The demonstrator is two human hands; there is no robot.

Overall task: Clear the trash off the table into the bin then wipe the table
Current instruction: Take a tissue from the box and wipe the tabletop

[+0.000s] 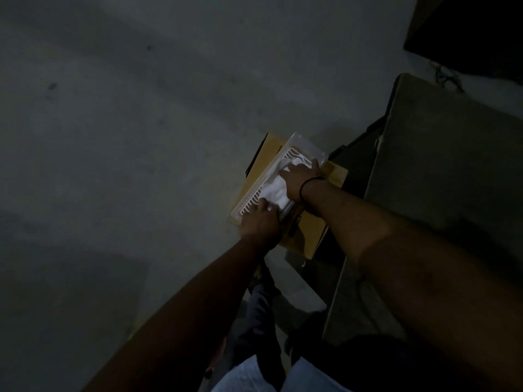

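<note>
1. A white slotted plastic tray in a clear wrap (263, 190) was seen lying on top of a brown cardboard box (310, 236). The box stood on the grey floor (141, 137), just beside the dull grey-green bench (441, 171). Something white and crumpled (276, 190) was kept inside the tray.
2. The near corner of the tray was gripped by the left hand (261, 222), with its fingers curled round the edge. The right hand (301, 179) was laid flat on top with its fingers stretched out, pressing down and not clenched. A thin black band (311, 183) was worn on that wrist.
3. The box was most likely used as the bin, and the step looked like the tray being pushed down into it. It could not be told whether the box was open under the tray, because the room was too dark.
4. The tray looked almost as long as the box, so it needed to be tipped and slid in narrow end first.
5. The push needed to be soft and even, so that the wrap was not torn and the white stuff was not spilled on the floor.
6. The box needed to be kept still, or it could be knocked away from the bench.
7. The bench had not yet been wiped, as far as could be judged, and no cloth was seen on it.
</note>
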